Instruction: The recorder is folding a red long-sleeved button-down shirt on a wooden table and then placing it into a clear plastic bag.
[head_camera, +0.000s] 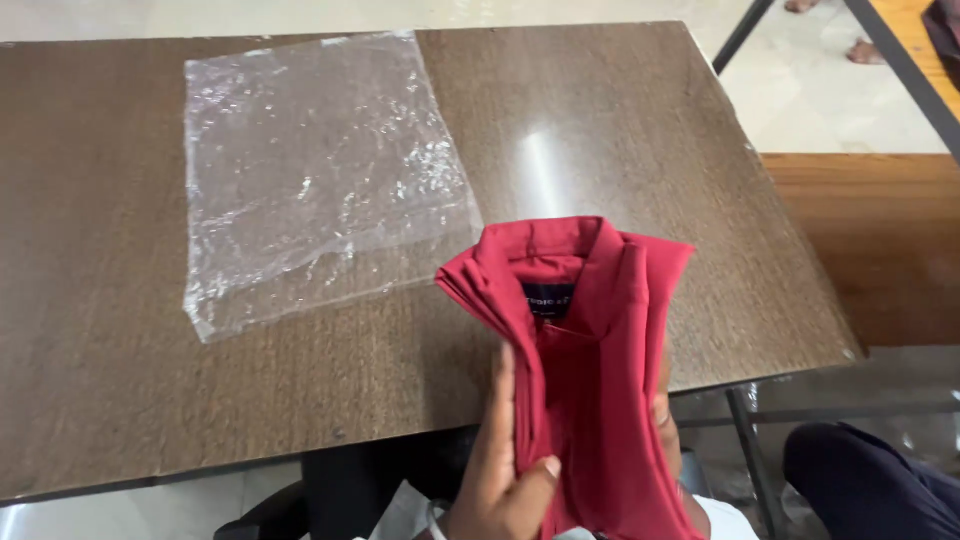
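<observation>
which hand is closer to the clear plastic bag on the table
Left. The left hand grips the folded red shirt on the side facing the plastic bag. The right hand is mostly hidden behind the shirt's far edge, farther from the bag.

Red collared shirt (590, 350), folded narrow, held upright above the table's near edge.

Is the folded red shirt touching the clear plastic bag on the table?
Apart. The head view shows the red shirt held up in the left hand, with a strip of bare brown table visible between it and the clear plastic bag.
</observation>
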